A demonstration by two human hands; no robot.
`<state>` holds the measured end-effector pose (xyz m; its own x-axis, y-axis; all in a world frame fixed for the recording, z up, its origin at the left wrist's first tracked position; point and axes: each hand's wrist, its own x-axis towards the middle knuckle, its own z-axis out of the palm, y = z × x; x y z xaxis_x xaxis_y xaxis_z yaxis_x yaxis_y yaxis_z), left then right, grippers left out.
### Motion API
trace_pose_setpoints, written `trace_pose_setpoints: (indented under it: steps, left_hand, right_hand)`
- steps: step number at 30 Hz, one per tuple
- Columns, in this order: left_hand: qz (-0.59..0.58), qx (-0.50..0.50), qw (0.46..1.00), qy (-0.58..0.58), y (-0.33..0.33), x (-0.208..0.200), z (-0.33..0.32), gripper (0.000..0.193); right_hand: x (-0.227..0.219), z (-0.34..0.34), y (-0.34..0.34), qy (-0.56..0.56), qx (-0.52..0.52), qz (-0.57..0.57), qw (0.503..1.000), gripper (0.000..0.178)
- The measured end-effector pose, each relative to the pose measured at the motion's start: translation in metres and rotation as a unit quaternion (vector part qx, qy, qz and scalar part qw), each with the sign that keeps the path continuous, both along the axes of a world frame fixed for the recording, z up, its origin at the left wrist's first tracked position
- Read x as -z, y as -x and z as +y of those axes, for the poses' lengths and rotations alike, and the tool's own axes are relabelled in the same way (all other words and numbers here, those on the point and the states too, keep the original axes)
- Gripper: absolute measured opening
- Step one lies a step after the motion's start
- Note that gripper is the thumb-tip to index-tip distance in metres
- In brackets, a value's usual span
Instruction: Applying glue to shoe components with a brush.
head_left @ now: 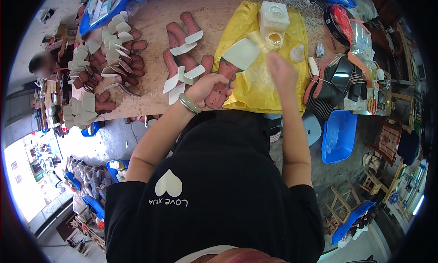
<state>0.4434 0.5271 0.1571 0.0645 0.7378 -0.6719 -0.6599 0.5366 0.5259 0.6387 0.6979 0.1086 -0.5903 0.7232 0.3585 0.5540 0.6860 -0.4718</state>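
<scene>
In my left hand (211, 90), fingers wrapped round its narrow end, is a shoe insole (240, 54) with a red-brown heel part and a wide white front. My right hand (282, 70) is smeared by motion over a yellow sheet (251, 92). From its fingers a pale yellow, brush-like tool (258, 41) reaches up to the insole's white front, too blurred to show its shape fully. Beyond this hand stands an open pot (274, 40) with a yellowish rim, beside a white square container (274, 15). Several similar insoles (180, 62) lie left of my left hand.
More insoles (123, 57) are heaped on the wooden table (153, 23) at the left. Dark shoe parts (332, 82) stack up at the right, near orange-handled scissors (373, 101). A small white bottle (297, 53) stands on the sheet. Below the table edge is a blue bin (338, 137).
</scene>
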Motion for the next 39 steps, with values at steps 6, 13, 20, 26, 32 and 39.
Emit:
trace_pose_setpoints:
  steps: [6,13,20,26,32,39]
  left_hand:
    - [0.031,-0.003,0.999,0.004,0.001,-0.007,0.000,0.036]
    - [0.257,-0.017,0.966,-0.003,0.009,0.016,-0.017,0.043]
    - [0.065,-0.057,0.996,0.010,0.027,0.007,-0.026,0.043]
    - [0.103,-0.042,0.994,-0.001,0.021,0.008,-0.020,0.044]
    - [0.266,-0.028,0.963,0.027,0.018,0.028,-0.029,0.047]
    - [0.740,0.046,0.671,0.015,0.006,0.034,-0.039,0.067]
  right_hand:
    - [0.025,0.057,-0.018,0.040,0.186,0.004,0.982,0.017]
    - [0.067,0.084,-0.008,0.106,0.215,-0.126,0.963,0.023]
    - [-0.003,0.008,0.029,0.202,-0.010,0.140,0.969,0.013]
    - [0.008,-0.001,0.057,0.058,-0.105,0.052,0.991,0.010]
    - [0.030,0.085,-0.011,0.076,0.139,-0.059,0.986,0.022]
    - [0.054,0.115,-0.005,0.112,0.160,-0.190,0.962,0.024]
